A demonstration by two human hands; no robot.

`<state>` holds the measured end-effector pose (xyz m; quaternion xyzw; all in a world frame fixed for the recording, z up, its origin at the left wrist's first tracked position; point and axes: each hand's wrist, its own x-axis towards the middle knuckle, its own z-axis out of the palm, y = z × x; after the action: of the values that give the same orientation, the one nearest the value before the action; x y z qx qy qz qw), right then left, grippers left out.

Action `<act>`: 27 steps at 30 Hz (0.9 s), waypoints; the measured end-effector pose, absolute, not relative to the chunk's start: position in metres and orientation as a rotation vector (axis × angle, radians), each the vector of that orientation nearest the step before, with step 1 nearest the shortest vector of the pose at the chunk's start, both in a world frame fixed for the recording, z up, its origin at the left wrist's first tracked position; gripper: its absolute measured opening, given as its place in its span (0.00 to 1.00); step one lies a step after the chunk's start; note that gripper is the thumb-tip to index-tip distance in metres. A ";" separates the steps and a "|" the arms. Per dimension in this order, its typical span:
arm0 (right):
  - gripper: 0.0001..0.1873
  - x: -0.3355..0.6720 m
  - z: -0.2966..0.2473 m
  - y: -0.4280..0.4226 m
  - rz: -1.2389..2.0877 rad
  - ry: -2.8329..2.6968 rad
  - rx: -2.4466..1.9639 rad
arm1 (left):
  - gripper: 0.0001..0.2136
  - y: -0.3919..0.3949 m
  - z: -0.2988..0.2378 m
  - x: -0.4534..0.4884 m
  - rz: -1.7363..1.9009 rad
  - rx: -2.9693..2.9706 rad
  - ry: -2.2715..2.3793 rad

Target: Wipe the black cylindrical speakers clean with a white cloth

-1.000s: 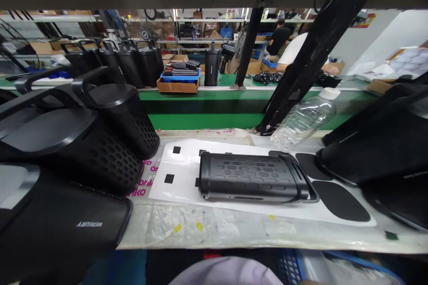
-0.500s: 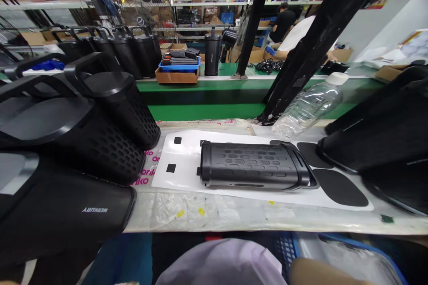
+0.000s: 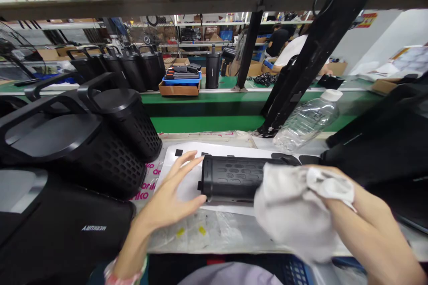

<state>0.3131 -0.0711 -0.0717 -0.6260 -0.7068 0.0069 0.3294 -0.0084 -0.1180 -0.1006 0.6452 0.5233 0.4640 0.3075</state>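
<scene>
A black speaker-like case [image 3: 234, 178] with slotted, oval-patterned sides lies on its side on a white sheet [image 3: 187, 147] with dark pads. At its left end is my left hand [image 3: 174, 191], fingers spread and thumb close to the lower corner; whether they touch it I cannot tell. My right hand [image 3: 351, 200] grips a crumpled white cloth [image 3: 294, 213], which hangs down, blurred by motion, over the case's right end. The cloth hides the handle end and part of the right fingers.
Several upright black cases [image 3: 100, 156] crowd the left, one marked MERKURY [image 3: 93, 228]. More dark cases [image 3: 374, 142] stand at right. A clear plastic bottle [image 3: 307, 120] leans near a black post [image 3: 301, 71]. Beyond runs a green bench [image 3: 207, 118]; people [image 3: 281, 40] sit farther back.
Both hands have come into view at the speaker-like case, the right one with a white cloth. The view has tilted up slightly. The case looks about where it was.
</scene>
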 end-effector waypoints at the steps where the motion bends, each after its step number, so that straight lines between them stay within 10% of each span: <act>1: 0.16 0.309 -0.076 -0.062 0.027 -1.815 -1.641 | 0.40 -0.103 -0.110 -0.009 1.106 1.755 1.383; 13: 0.19 0.272 -0.081 0.032 -0.029 -2.108 -2.043 | 0.44 -0.041 -0.134 -0.011 1.077 1.581 1.203; 27: 0.20 0.268 -0.077 0.047 -0.033 -2.125 -2.117 | 0.21 -0.039 -0.144 0.001 1.389 1.345 1.109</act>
<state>0.2685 0.0466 -0.0773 -0.7039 -0.7067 -0.0110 0.0707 0.0008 -0.0385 -0.1439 0.5415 0.4468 0.5593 0.4407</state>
